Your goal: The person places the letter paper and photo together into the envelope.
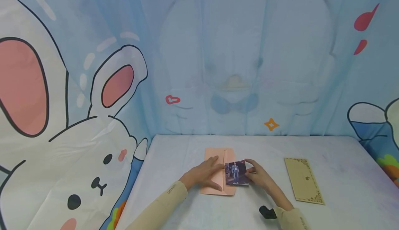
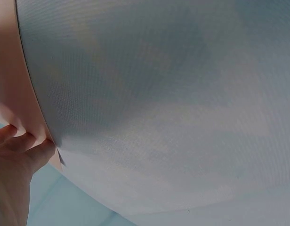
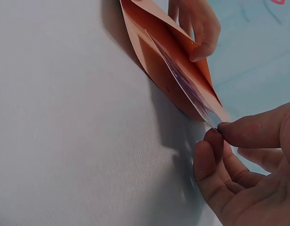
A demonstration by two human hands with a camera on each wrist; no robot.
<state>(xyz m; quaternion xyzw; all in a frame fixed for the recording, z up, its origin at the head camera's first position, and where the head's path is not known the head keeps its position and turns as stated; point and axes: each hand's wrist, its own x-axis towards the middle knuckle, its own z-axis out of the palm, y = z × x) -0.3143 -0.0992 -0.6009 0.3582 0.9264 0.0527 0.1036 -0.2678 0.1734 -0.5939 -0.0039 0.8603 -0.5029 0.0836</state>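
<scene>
A person's two bare hands are busy over a worktop (image 1: 174, 153) with a white cloth top. The left hand (image 1: 202, 173) lies with its fingers spread, wide between thumb and pointing finger, touching a flat, peach-pink paper envelope (image 1: 219, 177). The right hand (image 1: 259, 175) is narrow: its thumb and fingers pinch the right edge of a small, dark, shiny photo (image 1: 236, 173), which shows somebody standing in blue clothes. The photo is held in front of the envelope's mouth, with its left edge right by the opening and its lower part over the pink paper. From the right wrist view, the mouth gapes and the inside looks bright orange; I cannot tell how far in the photo sits, if at all. Well apart, to the right, a long, gold-coloured paper rectangle (image 1: 304, 181) with brown curly trim lies flat and a bit slanted on the white cloth. Both arms wear cream sleeves (image 1: 162, 205) with dark letters near the cuffs, and a small black thing (image 1: 267, 212) sits beside the right cuff. Behind the worktop hangs a pale blue curtain (image 1: 233, 32), and on the left is a big white cartoon bunny (image 1: 115, 136) with pink inside its ears.
</scene>
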